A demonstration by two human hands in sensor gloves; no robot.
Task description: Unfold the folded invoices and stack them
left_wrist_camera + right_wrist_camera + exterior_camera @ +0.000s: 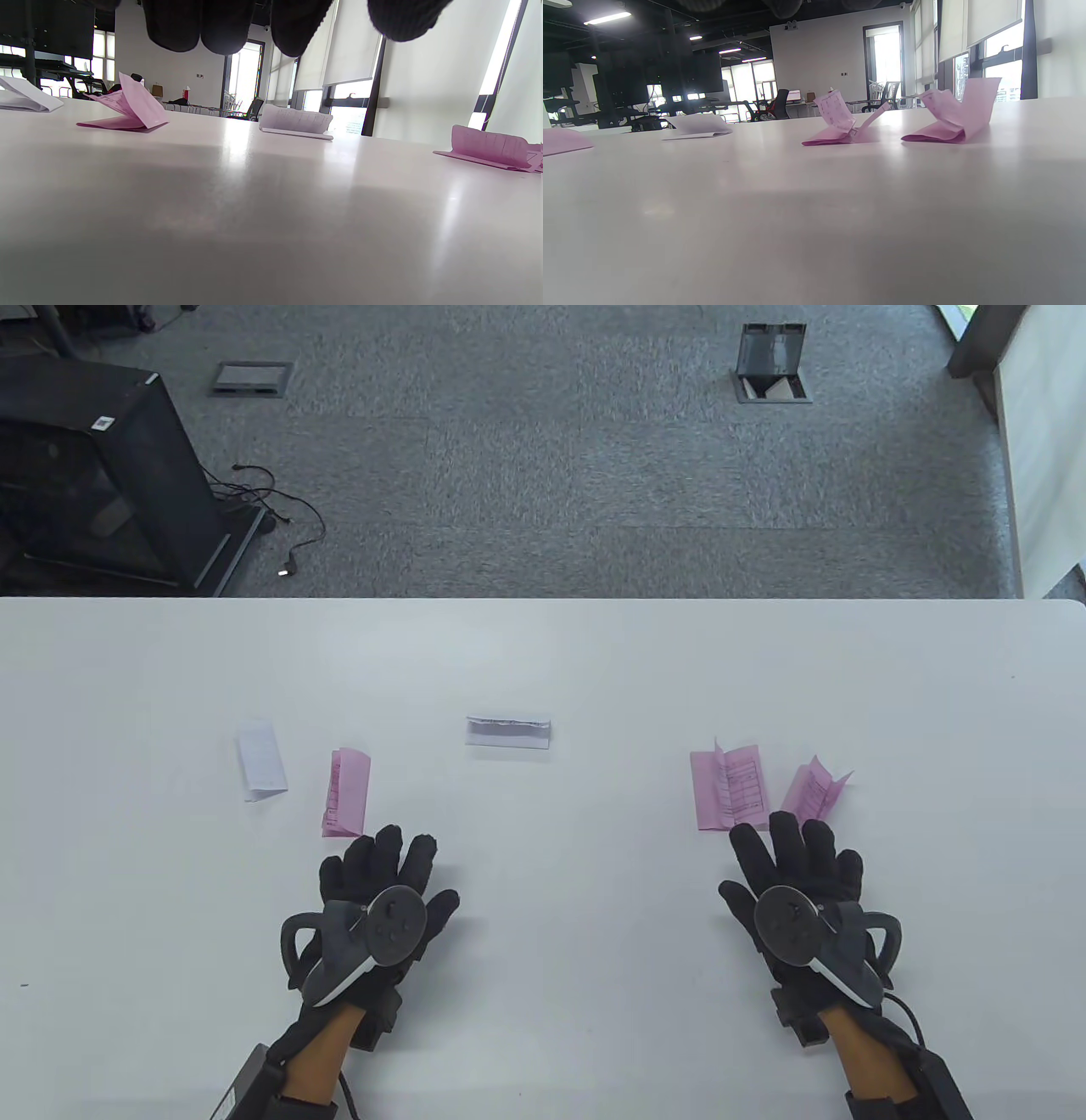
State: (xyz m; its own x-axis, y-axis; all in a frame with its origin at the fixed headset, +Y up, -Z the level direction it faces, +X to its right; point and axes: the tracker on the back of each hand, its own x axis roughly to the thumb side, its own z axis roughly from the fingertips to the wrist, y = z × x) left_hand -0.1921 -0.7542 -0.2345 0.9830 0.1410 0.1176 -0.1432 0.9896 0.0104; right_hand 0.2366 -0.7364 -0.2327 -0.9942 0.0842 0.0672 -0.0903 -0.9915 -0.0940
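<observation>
Five folded invoices lie on the white table (pixel 543 661). From the left they are a white one (pixel 261 759), a pink one (pixel 346 793), a white one (pixel 507 732) in the middle, a partly opened pink one (pixel 730 787) and a crumpled pink one (pixel 814 787). My left hand (pixel 386 874) rests flat on the table just below and right of the left pink invoice, fingers spread and holding nothing. My right hand (pixel 793 865) rests flat just below the two right pink invoices, also holding nothing. In the left wrist view my fingertips (pixel 220 25) hang above the table, with the pink invoice (pixel 127 108) ahead on the left.
The table's far edge (pixel 543 599) runs across the middle of the table view, with grey carpet beyond. A black cabinet (pixel 102 475) stands on the floor at the far left. The right wrist view shows the two pink invoices (pixel 840 120) (pixel 954 114) standing up in folds.
</observation>
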